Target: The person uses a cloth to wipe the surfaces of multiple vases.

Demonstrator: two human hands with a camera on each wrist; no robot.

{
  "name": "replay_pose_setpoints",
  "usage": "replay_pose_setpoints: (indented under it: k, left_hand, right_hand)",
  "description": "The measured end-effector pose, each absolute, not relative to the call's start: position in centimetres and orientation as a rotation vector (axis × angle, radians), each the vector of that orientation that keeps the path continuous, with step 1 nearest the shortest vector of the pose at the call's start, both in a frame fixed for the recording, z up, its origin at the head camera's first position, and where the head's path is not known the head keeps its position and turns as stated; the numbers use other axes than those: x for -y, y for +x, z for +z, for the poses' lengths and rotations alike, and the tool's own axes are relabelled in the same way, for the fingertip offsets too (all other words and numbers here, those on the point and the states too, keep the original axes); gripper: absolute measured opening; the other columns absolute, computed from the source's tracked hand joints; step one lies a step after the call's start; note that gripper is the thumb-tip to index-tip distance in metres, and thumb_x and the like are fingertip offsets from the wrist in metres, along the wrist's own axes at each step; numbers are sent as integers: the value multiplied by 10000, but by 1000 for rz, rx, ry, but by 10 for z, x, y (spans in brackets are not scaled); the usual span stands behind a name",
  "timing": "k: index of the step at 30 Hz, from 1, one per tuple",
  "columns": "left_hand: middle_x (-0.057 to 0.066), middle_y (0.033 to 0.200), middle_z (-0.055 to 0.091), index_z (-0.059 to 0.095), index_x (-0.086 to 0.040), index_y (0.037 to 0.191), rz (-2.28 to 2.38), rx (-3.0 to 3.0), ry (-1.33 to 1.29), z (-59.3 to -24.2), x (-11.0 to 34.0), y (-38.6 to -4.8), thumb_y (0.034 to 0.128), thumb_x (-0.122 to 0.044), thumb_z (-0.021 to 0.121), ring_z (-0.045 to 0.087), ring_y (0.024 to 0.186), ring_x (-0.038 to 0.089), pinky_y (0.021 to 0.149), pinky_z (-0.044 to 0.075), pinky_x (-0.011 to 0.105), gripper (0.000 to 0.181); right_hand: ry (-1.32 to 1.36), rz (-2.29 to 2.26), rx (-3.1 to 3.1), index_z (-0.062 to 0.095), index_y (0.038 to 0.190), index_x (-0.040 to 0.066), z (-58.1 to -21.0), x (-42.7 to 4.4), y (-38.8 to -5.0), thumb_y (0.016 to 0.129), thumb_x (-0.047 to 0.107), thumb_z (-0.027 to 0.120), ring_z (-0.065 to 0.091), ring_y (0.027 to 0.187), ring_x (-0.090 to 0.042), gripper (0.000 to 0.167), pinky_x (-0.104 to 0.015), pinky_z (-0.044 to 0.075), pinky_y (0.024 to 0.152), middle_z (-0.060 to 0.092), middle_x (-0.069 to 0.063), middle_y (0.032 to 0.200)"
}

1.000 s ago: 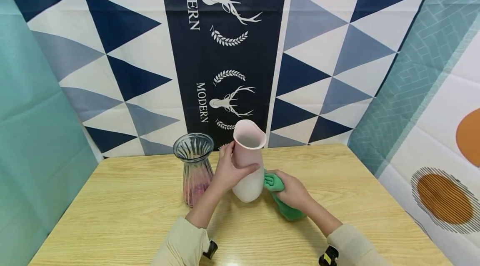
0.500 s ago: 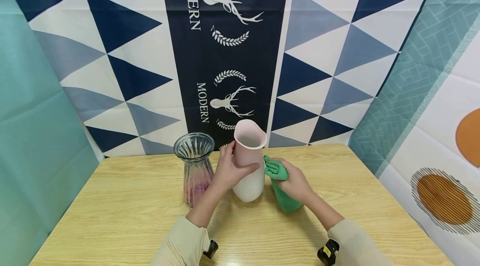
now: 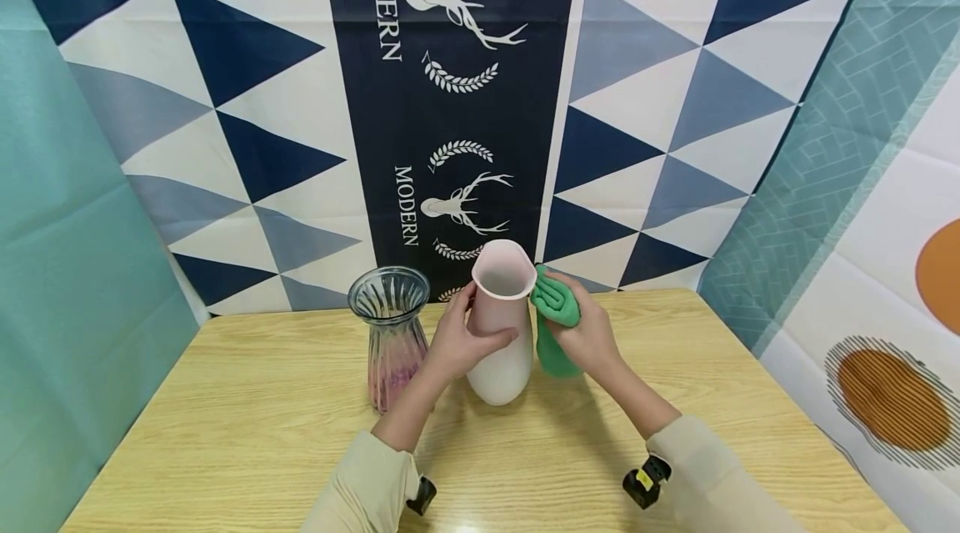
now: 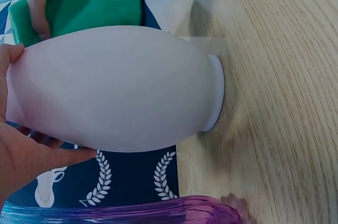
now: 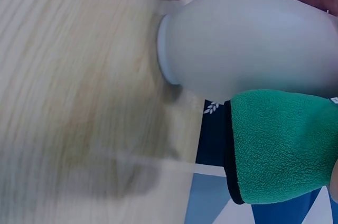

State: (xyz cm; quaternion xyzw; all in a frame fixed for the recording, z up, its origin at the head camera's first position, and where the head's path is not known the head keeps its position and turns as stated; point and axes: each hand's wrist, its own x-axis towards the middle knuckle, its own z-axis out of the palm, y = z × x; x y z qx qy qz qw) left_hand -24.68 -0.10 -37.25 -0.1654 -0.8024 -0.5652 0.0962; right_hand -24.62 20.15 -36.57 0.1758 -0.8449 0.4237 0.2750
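Note:
A tall vase (image 3: pixel 501 358), pale pink at the top and white below, stands on the table with its wavy mouth facing up. My left hand (image 3: pixel 459 339) grips it from the left, the thumb across its front. In my right hand (image 3: pixel 591 324) is a folded green cloth (image 3: pixel 557 299), held against or just beside the vase's right side near the rim. The cloth's loose end hangs down, and its dark edging (image 5: pixel 231 155) shows in the right wrist view. From the left wrist view, the vase's base ring (image 4: pixel 215 94) appears to meet the tabletop.
Left of the vase stands a ribbed glass vase (image 3: pixel 390 341), bluish at its flared rim and pink lower down, close to my left forearm. Under everything is a light wooden table (image 3: pixel 262 433). A patterned wall covering (image 3: pixel 457 116) rises behind the back edge.
My right hand has moved the cloth up along the vase's right side, from its middle to near the rim. The pink vase's mouth has turned slightly. My left hand keeps its grip.

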Motion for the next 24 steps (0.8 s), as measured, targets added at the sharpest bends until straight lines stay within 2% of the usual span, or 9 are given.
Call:
replay_pose_setpoints:
  k: [5, 15, 24]
  left_hand:
    - [116, 1343, 491, 372, -96, 1381, -1754, 2339, -529, -376, 1, -251, 706, -238, 807, 460, 1255, 259, 1048, 388, 478, 816]
    - [79, 1373, 480, 382, -143, 1393, -1803, 2347, -566, -379, 4, -252, 730, -255, 792, 462, 1265, 275, 1003, 429, 482, 788]
    - [163, 1403, 440, 339, -55, 1420, -1837, 2353, -596, -375, 4, -254, 749, -120, 758, 426, 1290, 334, 1024, 398, 519, 794]
  right_hand:
    - [485, 1167, 2244, 544, 1280, 146, -361, -198, -247, 771, -2, 700, 567, 1154, -316, 553, -507, 465, 947, 603, -118, 1256]
    - [515, 1164, 2272, 548, 1269, 123, -363, -197, -247, 773, -12, 696, 600, 1086, -329, 535, -506, 497, 883, 622, -139, 1215]
    - [502, 1127, 2353, 561, 1246, 116, -374, -200, -246, 751, -17, 708, 602, 1075, -348, 533, -527, 489, 882, 632, -147, 1186]
